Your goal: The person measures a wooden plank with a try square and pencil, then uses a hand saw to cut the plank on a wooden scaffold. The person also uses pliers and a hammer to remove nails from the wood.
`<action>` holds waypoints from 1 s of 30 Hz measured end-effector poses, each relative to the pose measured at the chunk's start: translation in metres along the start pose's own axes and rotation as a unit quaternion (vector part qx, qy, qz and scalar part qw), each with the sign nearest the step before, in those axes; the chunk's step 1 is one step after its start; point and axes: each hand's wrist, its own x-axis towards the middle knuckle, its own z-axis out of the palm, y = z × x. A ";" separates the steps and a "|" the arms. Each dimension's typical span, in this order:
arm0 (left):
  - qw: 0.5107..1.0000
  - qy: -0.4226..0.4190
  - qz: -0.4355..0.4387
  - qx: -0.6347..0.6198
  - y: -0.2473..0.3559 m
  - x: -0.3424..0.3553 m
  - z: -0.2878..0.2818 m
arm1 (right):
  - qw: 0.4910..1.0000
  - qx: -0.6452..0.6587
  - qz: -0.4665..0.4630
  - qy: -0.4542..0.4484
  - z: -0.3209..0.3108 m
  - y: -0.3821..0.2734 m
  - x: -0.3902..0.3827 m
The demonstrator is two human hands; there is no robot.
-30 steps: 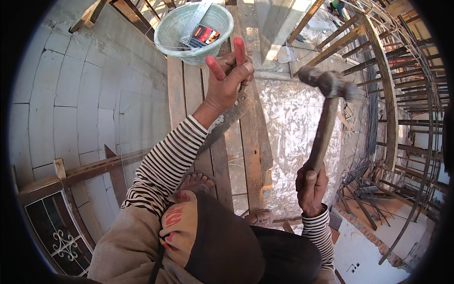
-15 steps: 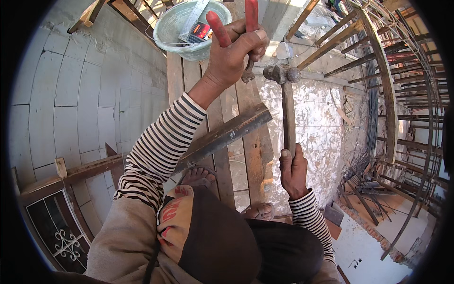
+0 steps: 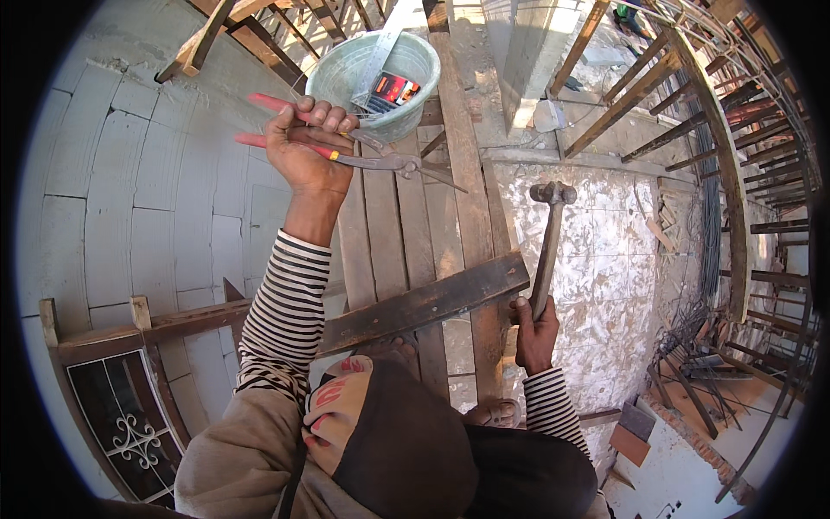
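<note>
My left hand point(image 3: 304, 149) is wrapped around red-handled pincers point(image 3: 378, 162), whose handles stand apart. A thin dark point shows beyond their metal head, and I cannot tell whether it is a nail. Lower and to the right, my right hand point(image 3: 537, 336) grips the wooden handle of a hammer point(image 3: 546, 259), its steel head up and away from me. Between my arms a dark, worn timber point(image 3: 424, 303) lies slantwise across the planks point(image 3: 378, 242). Just past my left hand stands a pale green bucket point(image 3: 327, 85), holding a metal rule point(image 3: 377, 65) and a red-and-black packet point(image 3: 399, 88).
A grey block wall point(image 3: 156, 173) rises on the left, above a framed window with a white grille point(image 3: 135, 443). Wooden scaffolding point(image 3: 713, 156) runs along the right. Far below lies a whitish, stained floor point(image 3: 596, 259). My sandalled feet stand near the dark timber.
My left hand has swung left with the pincers, turning them sideways so that they show fully. The hammer has tilted and dropped slightly in my right hand. The whole view has shifted.
</note>
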 end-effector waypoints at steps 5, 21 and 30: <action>0.977 -0.001 0.172 0.126 0.062 0.076 0.008 | 1.000 0.026 -0.008 0.007 0.003 -0.002 0.001; 0.946 -0.139 0.134 0.259 0.059 0.108 0.006 | 0.999 0.016 0.011 -0.047 0.002 -0.011 0.067; 0.902 -0.074 0.161 0.393 0.126 -0.007 0.025 | 0.987 -0.056 0.093 -0.116 -0.004 -0.030 0.100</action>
